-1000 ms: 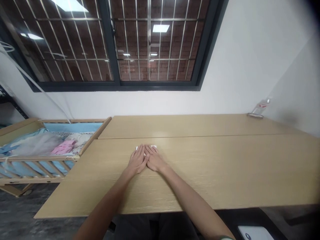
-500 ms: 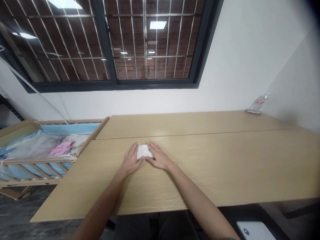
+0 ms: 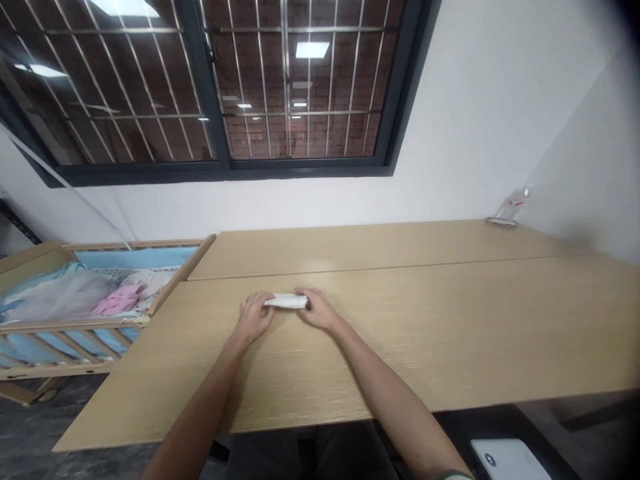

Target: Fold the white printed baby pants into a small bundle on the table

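Note:
A small white folded piece, soft like cloth or paper, is held between my two hands over the wooden table. It shows as a narrow strip, its near edge facing me. My left hand pinches its left end between thumb and fingers. At the right end, my right hand grips it with curled fingers. I cannot make out whether it is cloth or paper, nor whether its underside touches the tabletop.
Left of the table stands a wooden crib with blue lining and a pink cloth. A clear plastic packet lies at the far right corner. A barred window is above. Below the front edge rests a white device.
Both hands were lying flat around the white piece on the table. Now their fingers are curled and grip its two ends, and it shows as a narrower, wider strip.

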Motion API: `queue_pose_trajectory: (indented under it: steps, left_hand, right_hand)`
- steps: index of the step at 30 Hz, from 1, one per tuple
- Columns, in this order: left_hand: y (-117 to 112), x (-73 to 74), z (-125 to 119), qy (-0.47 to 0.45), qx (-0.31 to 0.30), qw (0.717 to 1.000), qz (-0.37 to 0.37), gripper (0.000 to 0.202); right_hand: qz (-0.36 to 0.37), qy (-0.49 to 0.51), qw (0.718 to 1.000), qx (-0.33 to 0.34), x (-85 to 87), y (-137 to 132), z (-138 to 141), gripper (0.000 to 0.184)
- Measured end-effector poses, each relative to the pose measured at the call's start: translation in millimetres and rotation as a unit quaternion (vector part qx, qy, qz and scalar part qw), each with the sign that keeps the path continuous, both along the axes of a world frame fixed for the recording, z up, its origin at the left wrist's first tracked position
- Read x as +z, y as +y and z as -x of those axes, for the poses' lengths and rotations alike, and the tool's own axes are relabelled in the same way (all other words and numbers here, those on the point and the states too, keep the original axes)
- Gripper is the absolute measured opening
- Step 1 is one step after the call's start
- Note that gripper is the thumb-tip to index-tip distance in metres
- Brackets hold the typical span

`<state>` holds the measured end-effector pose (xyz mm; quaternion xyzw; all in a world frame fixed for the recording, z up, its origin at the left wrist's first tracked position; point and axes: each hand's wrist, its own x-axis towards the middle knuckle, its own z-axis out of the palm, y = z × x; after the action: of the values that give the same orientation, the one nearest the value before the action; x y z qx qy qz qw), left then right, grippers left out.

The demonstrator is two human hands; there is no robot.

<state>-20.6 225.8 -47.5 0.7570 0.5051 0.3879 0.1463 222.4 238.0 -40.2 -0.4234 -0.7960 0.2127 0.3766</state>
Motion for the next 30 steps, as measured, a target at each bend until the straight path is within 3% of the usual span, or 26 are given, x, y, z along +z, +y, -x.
queue_pose_trajectory:
  steps: [3, 5, 9, 13, 18, 30]
  left_hand:
    - [-2, 1.4, -1, -0.064, 0.013, 0.998, 0.009, 0.029]
    - [-5, 1.3, -2, -0.095, 0.004, 0.995, 0.031, 0.038]
    - [-14, 1.3, -6, -0.103, -0.032, 0.99, 0.091, 0.046]
    - [-21, 4.5, -9, -0.048, -0.065, 0.987, 0.14, 0.04]
    - [-27, 10.6, -13, 0.036, -0.069, 0.985, 0.155, 0.034]
    - [-30, 17.1, -12, 0.134, -0.046, 0.982, 0.126, 0.029]
  right_hand:
    - [0.072, 0.166, 0.984, 0.009, 5.4, 1, 3, 0.041]
    - [0.113, 0.256, 0.96, -0.026, 10.1, 2, 5, 0.043]
    - [0.161, 0.331, 0.923, -0.115, 12.8, 3, 8, 0.053]
    - [0.154, 0.302, 0.928, -0.155, 2.2, 5, 8, 0.052]
    - [0.108, 0.193, 0.959, -0.175, -10.9, 9, 10, 0.027]
    - [0.089, 0.162, 0.97, -0.16, -10.6, 5, 9, 0.022]
